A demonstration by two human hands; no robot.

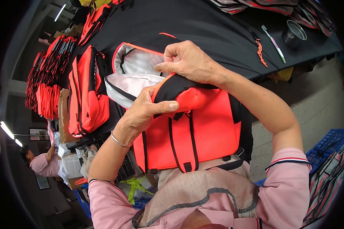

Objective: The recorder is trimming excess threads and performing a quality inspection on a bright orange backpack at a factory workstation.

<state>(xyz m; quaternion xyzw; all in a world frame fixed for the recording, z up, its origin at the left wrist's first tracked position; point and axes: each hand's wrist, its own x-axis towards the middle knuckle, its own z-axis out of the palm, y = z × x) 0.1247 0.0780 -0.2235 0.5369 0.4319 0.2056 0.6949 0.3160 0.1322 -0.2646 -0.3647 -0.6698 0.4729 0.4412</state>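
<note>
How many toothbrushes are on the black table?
1: the toothbrush lies at the picture's upper right, between the dark cup and the orange cord. Others may be hidden.

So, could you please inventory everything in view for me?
Open backpack: one, coral and black, centre
Other bags: several, coral, left
Piles: several, coral, far left
Table: one, black, upper centre
Cup: one, dark, upper right
Toothbrush: one, white, upper right
Cord: one, orange, beside toothbrush
Bundles: several, grey, top right
Crates: several, blue, lower sides
Lamps: several, white, left
Co-worker: one, pink shirt, far left
Bracelet: one, silver, left wrist
Left fingers: one set, bare, gripping backpack
Right fingers: one set, bare, at backpack's opening
</note>
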